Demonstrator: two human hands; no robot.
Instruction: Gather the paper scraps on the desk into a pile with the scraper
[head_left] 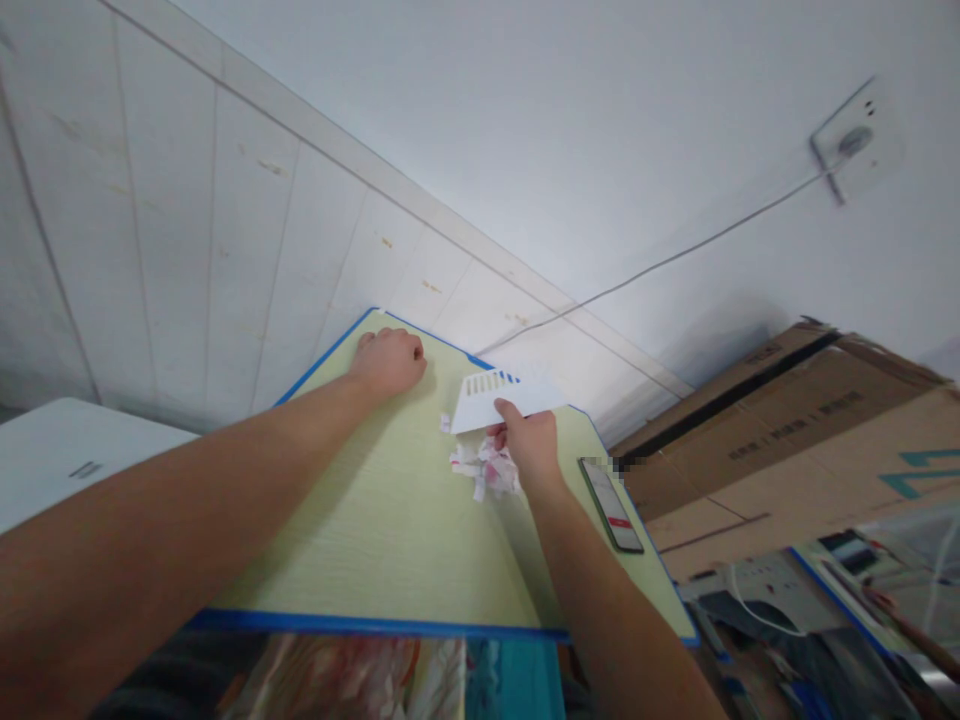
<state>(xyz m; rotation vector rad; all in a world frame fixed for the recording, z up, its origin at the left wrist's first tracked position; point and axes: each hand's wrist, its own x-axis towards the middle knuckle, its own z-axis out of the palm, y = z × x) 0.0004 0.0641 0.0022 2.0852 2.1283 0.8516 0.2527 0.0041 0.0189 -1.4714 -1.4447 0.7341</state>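
Note:
My right hand [529, 445] pinches a thin white sheet [484, 402] with a row of narrow slots cut near its far edge, thumb on top. The sheet is held tilted just above the table. Under and beside that hand lies a small heap of paper scraps [487, 470], white with pink and red marks. One more scrap [445, 423] sits apart on the left. My left hand [391, 360] rests as a loose fist near the far left corner of the pale green tabletop [360, 540]; nothing sticks out of it.
A phone [611, 505] lies at the table's right side. Beyond it stands a big cardboard box [780, 440]. A cable [660, 263] runs from a wall socket [859, 140] down behind the table. The panelled wall [247, 210] borders the far edge. A white surface [82, 460] is at left.

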